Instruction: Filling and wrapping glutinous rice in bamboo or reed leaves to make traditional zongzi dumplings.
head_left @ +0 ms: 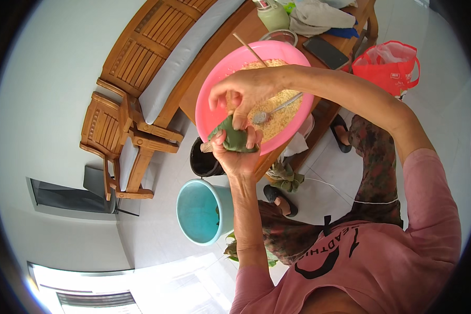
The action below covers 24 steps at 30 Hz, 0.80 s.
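Observation:
My left hand holds a folded green leaf packet, with the thumb on one side and fingertips on the other. Above it is my right hand, its fingers bent and one digit touching the top of the packet; whether it grips anything between the fingers is unclear. Both hands are over the near left part of a pink plastic basin, which contains pale yellowish grains. A metal spoon lies on the grains, and a wooden stick leans out over the far rim.
The basin stands on a wooden table. A phone, cloths and a green bottle are at its far end. A light-blue bucket, a black bin, leaves and a red bag are around it. Wooden seats stand left.

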Available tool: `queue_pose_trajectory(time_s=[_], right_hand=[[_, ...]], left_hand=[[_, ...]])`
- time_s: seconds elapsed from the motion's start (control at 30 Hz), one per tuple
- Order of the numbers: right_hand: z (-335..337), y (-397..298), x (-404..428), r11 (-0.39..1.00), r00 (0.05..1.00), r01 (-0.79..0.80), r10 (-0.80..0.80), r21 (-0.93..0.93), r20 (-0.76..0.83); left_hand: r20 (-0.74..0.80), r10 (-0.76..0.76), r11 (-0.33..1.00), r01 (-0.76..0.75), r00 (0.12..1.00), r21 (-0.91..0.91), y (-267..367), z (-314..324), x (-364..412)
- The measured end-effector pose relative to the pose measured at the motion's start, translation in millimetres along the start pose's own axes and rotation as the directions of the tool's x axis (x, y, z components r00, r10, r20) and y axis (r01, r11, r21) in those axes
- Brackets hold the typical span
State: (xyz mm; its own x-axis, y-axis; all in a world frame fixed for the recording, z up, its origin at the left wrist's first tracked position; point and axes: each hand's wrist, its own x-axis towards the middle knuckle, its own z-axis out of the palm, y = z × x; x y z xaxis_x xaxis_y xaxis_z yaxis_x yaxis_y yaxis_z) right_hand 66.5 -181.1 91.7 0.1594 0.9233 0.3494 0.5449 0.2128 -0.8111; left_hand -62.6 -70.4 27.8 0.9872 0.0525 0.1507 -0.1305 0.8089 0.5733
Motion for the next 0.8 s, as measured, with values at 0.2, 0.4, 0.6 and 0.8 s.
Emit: queue_pose_trajectory(time_s=[0.2,0.4,0.6,0.8], right_hand=[[-0.1,-17.7,-7.5,0.964,0.940,0.102,-0.012,-0.245,0.342],[13.8,-46.6,-22.6,0.875,0.857,0.107,0.160,-0.472,0.490],[35.3,-37.5,-43.5,0.878,0.799,0.120,0.191,-0.463,0.570],[83.6,36.7,-88.9,0.985,0.800,-0.172,0.146,-0.011,0.582]], left_hand=[[-0.005,-0.123,0.986,0.123,0.992,0.116,-18.1,11.9,-27.3],[0.092,-0.297,0.948,0.282,0.950,0.147,-34.5,9.7,-50.3],[0.007,-0.320,0.845,0.282,0.948,0.454,-49.6,14.9,-87.7],[-0.201,-0.132,0.926,0.193,0.971,0.325,-52.2,-26.3,-159.1]])
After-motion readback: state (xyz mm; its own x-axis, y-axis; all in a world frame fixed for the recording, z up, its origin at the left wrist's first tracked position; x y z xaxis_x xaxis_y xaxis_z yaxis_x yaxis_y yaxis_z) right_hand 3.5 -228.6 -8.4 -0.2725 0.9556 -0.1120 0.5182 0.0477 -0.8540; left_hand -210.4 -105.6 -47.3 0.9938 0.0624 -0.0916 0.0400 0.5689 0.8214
